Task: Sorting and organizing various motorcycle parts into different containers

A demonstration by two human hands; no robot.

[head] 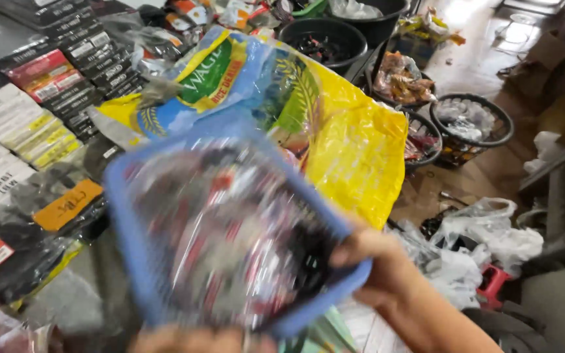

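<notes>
The right hand (367, 258) grips the right rim of a blue plastic basket (132, 216), thumb curled over the edge. The left hand (191, 341) sits at its near edge; its hold I cannot make out. The basket, tilted and blurred, brims with crinkly clear-wrapped packets (223, 229). Just behind lies a glossy yellow-and-blue sack (348, 144); round black tubs (325, 39) stand further off.

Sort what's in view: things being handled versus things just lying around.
In hand:
- blue basket of clear-wrapped packets
- right hand on its rim
- left hand beneath

Lying about:
- yellow sack
- stacked boxes
- black tubs
- round baskets
</notes>
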